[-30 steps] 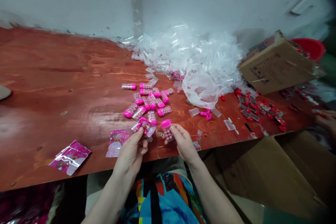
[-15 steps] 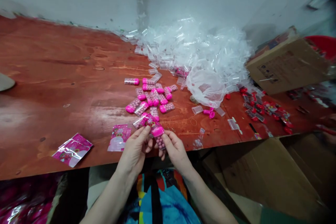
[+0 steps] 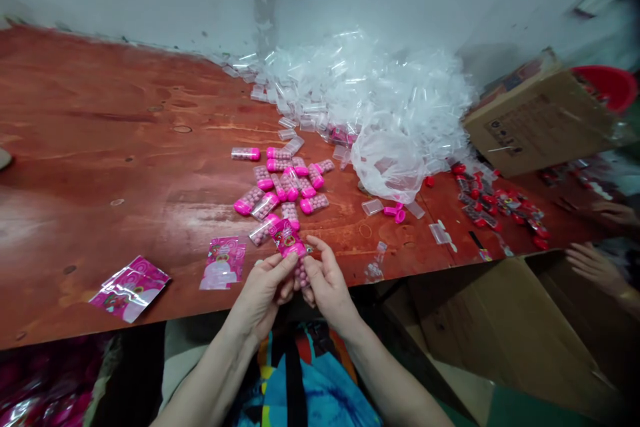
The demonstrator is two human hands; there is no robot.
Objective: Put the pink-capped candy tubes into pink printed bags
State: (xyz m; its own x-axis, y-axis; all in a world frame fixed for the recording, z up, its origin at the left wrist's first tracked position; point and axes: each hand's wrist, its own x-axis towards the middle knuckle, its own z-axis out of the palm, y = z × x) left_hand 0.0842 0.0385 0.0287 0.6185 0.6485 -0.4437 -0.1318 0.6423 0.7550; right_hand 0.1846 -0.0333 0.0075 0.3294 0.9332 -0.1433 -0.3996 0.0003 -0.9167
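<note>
The person's left hand (image 3: 265,288) and right hand (image 3: 330,288) were close together by the near edge of the tabletop (image 3: 170,207). The left grip was narrow, thumb and fingers pinched at the lower end of a printed pink film packet (image 3: 286,235). The right grip was closed around a clear tube of pink balls (image 3: 301,275), whose pink cap (image 3: 295,251) pointed at the packet. Whether the cap sat inside the film or only against it could not be told, because the fingers hid the join.

The likeliest trouble lay at that join. If the tube stood crooked to the packet, the thin film could crease, or split under a hard push. Too light a hold on the smooth tube could let it slip, and so near the edge it might drop off the tabletop. Twisting pressure on the cap could loosen it and spill the balls.

A capped tube (image 3: 262,233) lay just beyond the packet, with a cluster of capped tubes (image 3: 290,185) behind it; a forward jolt of the hands could scatter them. The flat pink packets (image 3: 223,261) beside the left hand looked light enough for a passing wrist to sweep aside.
</note>
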